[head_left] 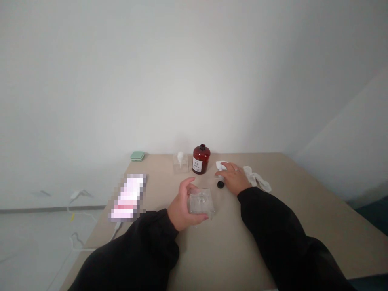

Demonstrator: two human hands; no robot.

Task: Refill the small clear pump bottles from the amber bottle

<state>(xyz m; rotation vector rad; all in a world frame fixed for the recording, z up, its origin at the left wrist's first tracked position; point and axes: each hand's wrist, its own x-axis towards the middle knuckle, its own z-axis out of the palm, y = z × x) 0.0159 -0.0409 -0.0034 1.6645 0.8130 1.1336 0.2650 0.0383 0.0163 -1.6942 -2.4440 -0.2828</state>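
Observation:
My left hand (184, 208) is closed around the sides of a clear, square glass-like container (201, 202) with a round opening on top. To the right, my right hand (234, 178) reaches low over the table with thumb and fingers apart. Under its fingertips lie a white piece of paper or cloth (221, 164) and a small black cap (220, 184). Something pale sits between the cap and the thumb, mostly covered, and whether the fingers touch it is unclear. Beside that hand rests a crumpled white cloth (257, 178).
A dark red bottle (201, 159) with a white label stands at the back, its neck uncapped. Left of it is a clear box (176, 166) with a white rounded top piece (180, 157). A green case (137, 156) and a blurred phone (129, 198) with a cable lie left.

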